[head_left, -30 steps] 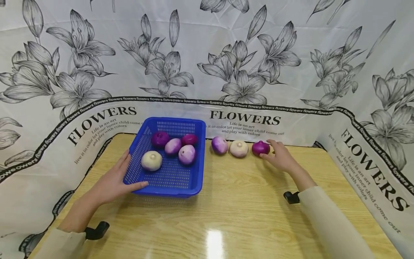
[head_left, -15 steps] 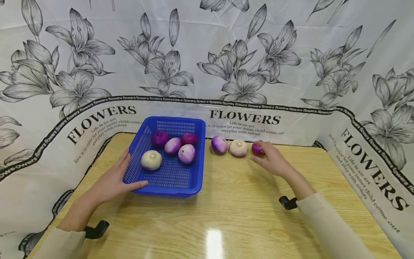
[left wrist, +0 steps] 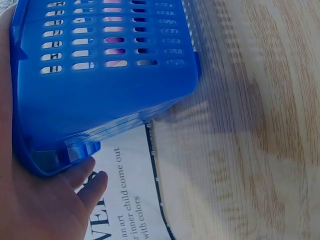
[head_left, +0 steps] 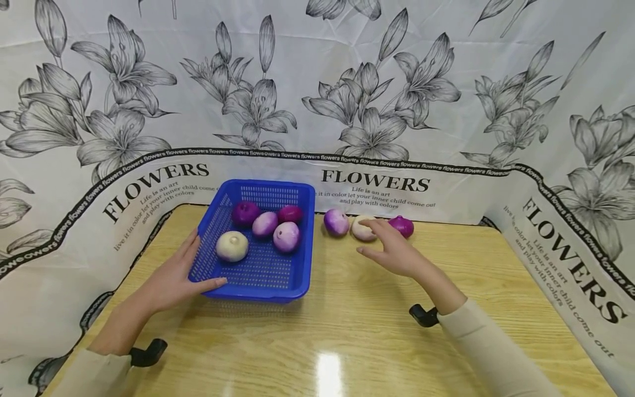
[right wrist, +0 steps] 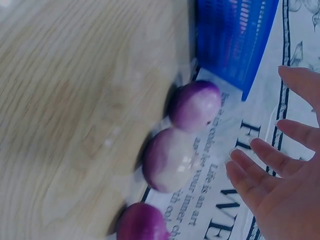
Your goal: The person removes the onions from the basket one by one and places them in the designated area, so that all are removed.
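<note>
A blue plastic basket stands on the table's left half, with several purple and white onions inside. My left hand holds its near left corner, thumb over the front rim and fingers along the left side; the left wrist view has the fingertips beyond the rim. Right of the basket, three onions stand in a row: a purple-and-white onion, a whitish onion and a dark purple onion. Over the whitish one hovers my right hand, fingers spread, holding nothing in the right wrist view.
The wooden table reaches back to a white flower-print cloth that hangs behind it and at both sides. Black wrist mounts are worn on both arms.
My right hand has moved left from the dark purple onion to the whitish one; the dark purple onion sits slightly to the right of where it was. The left hand and basket keep their places.
</note>
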